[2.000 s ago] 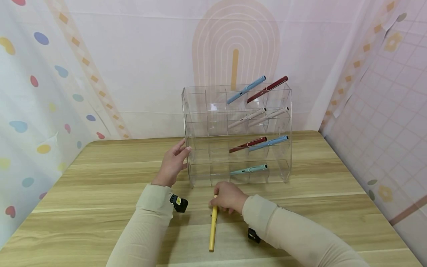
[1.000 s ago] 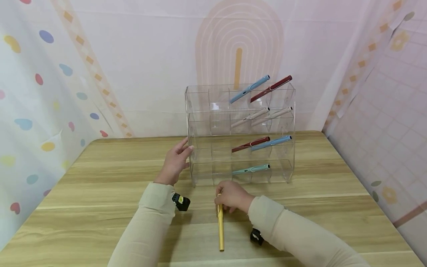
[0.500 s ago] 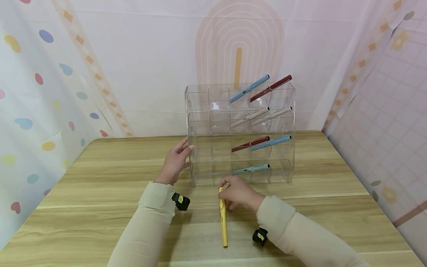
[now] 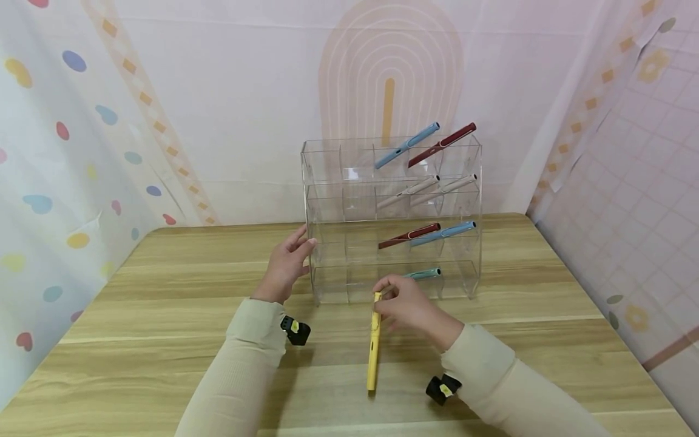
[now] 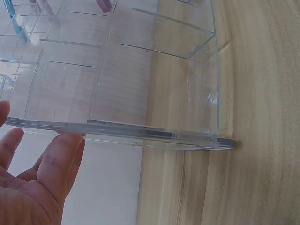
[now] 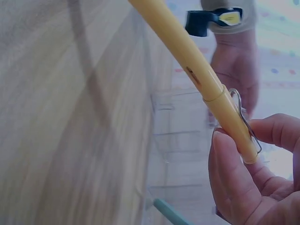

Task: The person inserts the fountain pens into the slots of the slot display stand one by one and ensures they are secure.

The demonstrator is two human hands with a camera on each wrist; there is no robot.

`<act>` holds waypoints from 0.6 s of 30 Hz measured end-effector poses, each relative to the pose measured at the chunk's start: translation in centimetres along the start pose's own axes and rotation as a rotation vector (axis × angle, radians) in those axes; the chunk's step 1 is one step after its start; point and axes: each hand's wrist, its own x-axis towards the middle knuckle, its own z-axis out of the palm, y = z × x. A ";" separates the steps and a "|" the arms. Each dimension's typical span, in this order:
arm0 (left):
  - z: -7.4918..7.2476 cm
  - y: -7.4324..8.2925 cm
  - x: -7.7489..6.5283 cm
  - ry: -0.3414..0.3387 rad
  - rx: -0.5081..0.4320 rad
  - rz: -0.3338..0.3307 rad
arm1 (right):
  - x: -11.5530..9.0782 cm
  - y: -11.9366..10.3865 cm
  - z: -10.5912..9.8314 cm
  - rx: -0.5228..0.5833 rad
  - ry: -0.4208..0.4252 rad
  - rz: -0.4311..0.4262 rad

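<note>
My right hand [image 4: 406, 306] pinches a yellow pen [image 4: 374, 355] near its capped end, between thumb and fingers. The pen's wire clip and small dark window show in the right wrist view; its other end points toward me, a small shadow under it. Ahead stands a clear acrylic pen rack [image 4: 327, 264] in stepped tiers. The left hand [image 4: 285, 265] rests loosely at the rack's left side, fingertips against the outer wall and thumb tip at the front edge. Just beyond my right hand, a mint green pen [image 4: 426, 273] leans in the bottom tier, partly hidden.
Higher tiers hold light blue pens [image 4: 406, 145], dark red pens [image 4: 442, 145] and pale pink pens [image 4: 445, 191], all in the middle and right columns. The rack stands on a wood-grain table [image 4: 180, 291], with a patterned cloth [image 4: 246, 121] hanging behind.
The right hand has moved right and toward the rack, raising the yellow pen from the tabletop and now covering part of the mint green pen. My left hand keeps its place.
</note>
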 end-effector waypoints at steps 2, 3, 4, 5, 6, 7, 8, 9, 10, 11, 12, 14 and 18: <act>0.0 0.0 0.0 0.003 -0.003 0.000 | -0.3 -0.2 -0.5 0.023 0.015 0.003; 0.0 0.0 0.0 0.004 -0.003 0.000 | -0.4 -0.3 -0.7 0.035 0.021 0.004; 0.0 0.1 0.0 0.006 -0.001 0.000 | -0.5 -0.4 -0.9 0.044 0.026 0.006; 0.0 0.1 -0.1 0.007 0.003 -0.001 | -0.6 -0.5 -1.2 0.053 0.032 0.007; 0.0 0.1 -0.1 0.009 0.007 -0.002 | -0.8 -0.6 -1.4 0.064 0.039 0.006; 0.0 0.1 -0.1 0.010 0.010 -0.004 | -1.0 -0.6 -1.7 0.074 0.045 0.006; 0.0 0.1 -0.1 0.011 0.014 -0.006 | -1.1 -0.7 -1.9 0.081 0.051 0.004; 0.0 0.1 -0.1 0.011 0.015 -0.008 | -1.2 -0.7 -2.2 0.087 0.056 0.004; 0.0 0.1 -0.1 0.012 0.017 -0.009 | -1.4 -0.7 -2.4 0.089 0.063 -0.001; 0.0 0.1 -0.1 0.012 0.019 -0.011 | -1.5 -0.8 -2.6 0.090 0.071 -0.007; 0.0 0.1 -0.1 0.012 0.020 -0.012 | -1.6 -0.8 -2.8 0.094 0.078 -0.016; 0.0 0.2 -0.2 0.011 0.023 -0.014 | -1.8 -0.8 -3.3 0.103 0.091 -0.028; 0.1 0.2 -0.2 0.013 0.019 -0.015 | -2.2 -0.8 -4.1 0.134 0.112 -0.052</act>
